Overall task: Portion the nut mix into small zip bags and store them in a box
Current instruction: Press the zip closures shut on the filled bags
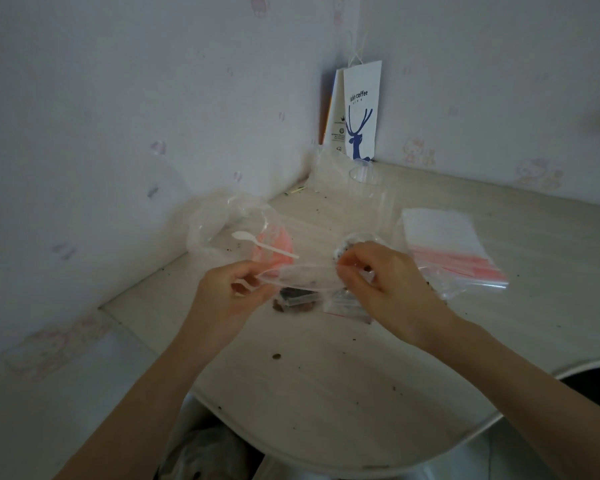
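Head view, and both hands are up over the tabletop [326,375]! The left hand [229,296] pinches the left end of a small clear zip bag [302,277], grip clamped on the plastic. The right hand [385,282] pinches the right end, grip likewise clamped. The zip bag hangs stretched between them at frame centre, its mouth pulled into a narrow oval. Just beneath it, filled bags [297,301] with dark contents lie on the tabletop. At 11 o'clock from the hands, a white spoon [262,244] rests on a crumpled clear bag [222,216]. At 2 o'clock, a stack of empty bags [447,244] with red strips lies flat. At 12 o'clock, a clear cup [371,181] stands before a paper coffee bag [361,112] in the corner. Crumbs dot the tabletop.
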